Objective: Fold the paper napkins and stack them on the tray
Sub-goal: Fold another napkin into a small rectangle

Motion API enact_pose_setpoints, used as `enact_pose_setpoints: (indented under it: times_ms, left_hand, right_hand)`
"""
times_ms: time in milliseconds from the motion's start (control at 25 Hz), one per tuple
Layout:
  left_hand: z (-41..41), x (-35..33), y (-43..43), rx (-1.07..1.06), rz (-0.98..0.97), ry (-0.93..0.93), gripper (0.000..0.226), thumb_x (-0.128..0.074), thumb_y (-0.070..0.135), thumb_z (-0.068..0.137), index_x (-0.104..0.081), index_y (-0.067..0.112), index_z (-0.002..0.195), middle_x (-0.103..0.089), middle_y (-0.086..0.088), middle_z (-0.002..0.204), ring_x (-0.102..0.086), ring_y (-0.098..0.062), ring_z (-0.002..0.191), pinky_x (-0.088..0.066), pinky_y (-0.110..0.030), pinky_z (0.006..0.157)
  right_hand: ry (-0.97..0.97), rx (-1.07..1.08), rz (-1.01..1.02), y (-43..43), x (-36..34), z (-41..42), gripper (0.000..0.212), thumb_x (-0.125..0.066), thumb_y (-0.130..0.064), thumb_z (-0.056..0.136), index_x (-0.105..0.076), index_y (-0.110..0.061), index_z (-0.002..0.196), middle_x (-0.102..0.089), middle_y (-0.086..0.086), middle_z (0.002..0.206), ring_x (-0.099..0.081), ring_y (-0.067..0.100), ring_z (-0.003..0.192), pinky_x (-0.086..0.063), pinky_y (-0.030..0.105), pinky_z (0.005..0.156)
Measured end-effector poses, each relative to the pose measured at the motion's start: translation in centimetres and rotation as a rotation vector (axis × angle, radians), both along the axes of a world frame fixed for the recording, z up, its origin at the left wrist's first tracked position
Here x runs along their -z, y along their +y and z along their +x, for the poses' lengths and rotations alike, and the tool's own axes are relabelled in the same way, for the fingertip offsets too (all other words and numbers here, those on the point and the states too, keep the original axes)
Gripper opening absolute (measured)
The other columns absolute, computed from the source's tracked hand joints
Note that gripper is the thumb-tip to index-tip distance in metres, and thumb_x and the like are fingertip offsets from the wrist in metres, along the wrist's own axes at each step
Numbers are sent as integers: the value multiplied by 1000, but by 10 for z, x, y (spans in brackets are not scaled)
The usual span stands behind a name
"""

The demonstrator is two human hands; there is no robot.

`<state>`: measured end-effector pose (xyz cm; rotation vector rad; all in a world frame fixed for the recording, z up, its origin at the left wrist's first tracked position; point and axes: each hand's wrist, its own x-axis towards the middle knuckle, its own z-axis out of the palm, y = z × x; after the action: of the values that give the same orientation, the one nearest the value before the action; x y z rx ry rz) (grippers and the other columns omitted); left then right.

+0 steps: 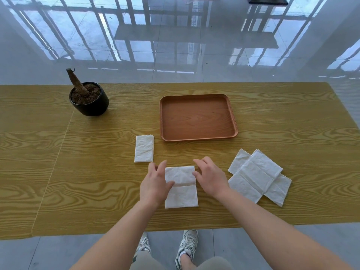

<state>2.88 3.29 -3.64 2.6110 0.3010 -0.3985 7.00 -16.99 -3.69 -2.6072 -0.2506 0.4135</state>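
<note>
A white paper napkin (182,190) lies on the wooden table in front of me, its far part folded over toward me. My left hand (154,182) grips its left edge with thumb on top. My right hand (211,177) pinches the napkin's upper right edge. A folded napkin stack (144,149) lies to the left, further away. A loose pile of unfolded napkins (257,175) lies to the right. The brown tray (197,137) sits beyond, with nothing in it.
A black pot (89,102) with soil and a cut stump stands at the far left of the table (78,172). The table's near edge runs just above my shoes; a glossy tiled floor lies beyond the far edge.
</note>
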Motion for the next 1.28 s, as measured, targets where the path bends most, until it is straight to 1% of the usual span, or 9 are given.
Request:
enact_pose_setpoints:
  times_ms: [80,240,520,680,800,960,1080,1200,1280]
  left_hand:
    - [10,-2,1,29,36,63,79,-73,42,84,-29,29,148,-36,-2,132,-61,-21,95,-49,-29,69]
    - [15,-3,3,48,51,89,67,-76,41,79,-45,31,137,-37,2,124,-59,-18,90,-48,-30,68]
    - [21,-6,2,-66,-137,79,38,-77,21,74,-59,26,107,-48,5,106,-57,-13,83,-54,-33,69]
    - [25,-5,6,-141,-275,68,48,-77,14,71,-62,23,116,-61,8,81,-59,-10,77,-46,-25,62]
    - [25,-4,9,-150,-301,74,65,-82,19,71,-57,24,131,-63,4,87,-62,-12,81,-47,-25,68]
    - [27,-4,10,-98,-222,117,68,-84,36,72,-54,31,133,-53,-3,114,-58,-19,103,-54,-36,85]
    - [27,-6,10,-88,-207,101,45,-79,38,77,-62,34,119,-44,1,115,-48,-18,112,-50,-36,90]
    - [24,-9,12,-95,-272,-6,15,-77,28,80,-67,28,91,-54,5,101,-52,-15,101,-48,-31,83]
    - [18,-11,13,-93,-311,-55,10,-77,23,79,-68,26,78,-64,10,88,-60,-12,88,-50,-28,72]
  right_hand:
    - [-3,-68,-61,4,0,8,40,-56,-34,98,-52,-23,136,-51,-3,119,-59,19,99,-51,35,74]
    - [-8,-95,-84,4,0,14,22,-62,-30,94,-60,-23,115,-50,-5,108,-57,17,94,-48,31,68]
    - [26,-79,-15,4,-3,20,6,-65,-24,90,-61,-23,94,-51,-8,96,-55,13,86,-53,33,72]
    - [-14,-44,87,4,-6,19,6,-65,-15,87,-61,-20,87,-62,-6,86,-58,15,79,-54,40,71]
    - [-3,53,238,5,-8,15,14,-70,-12,83,-63,-21,91,-68,-7,80,-63,13,74,-55,36,69]
    - [19,99,340,5,-12,10,41,-75,-10,81,-67,-22,119,-72,-8,86,-66,10,81,-53,24,76]
    - [0,89,379,3,-16,7,29,-77,-6,80,-75,-17,107,-74,-7,85,-68,5,78,-55,21,77]
    - [-32,68,393,-1,-20,2,13,-76,-4,80,-78,-14,88,-74,-6,83,-67,6,76,-56,23,72]
    - [-26,55,379,-4,-20,-2,13,-75,-2,79,-74,-14,80,-71,-3,82,-65,10,75,-56,29,71]
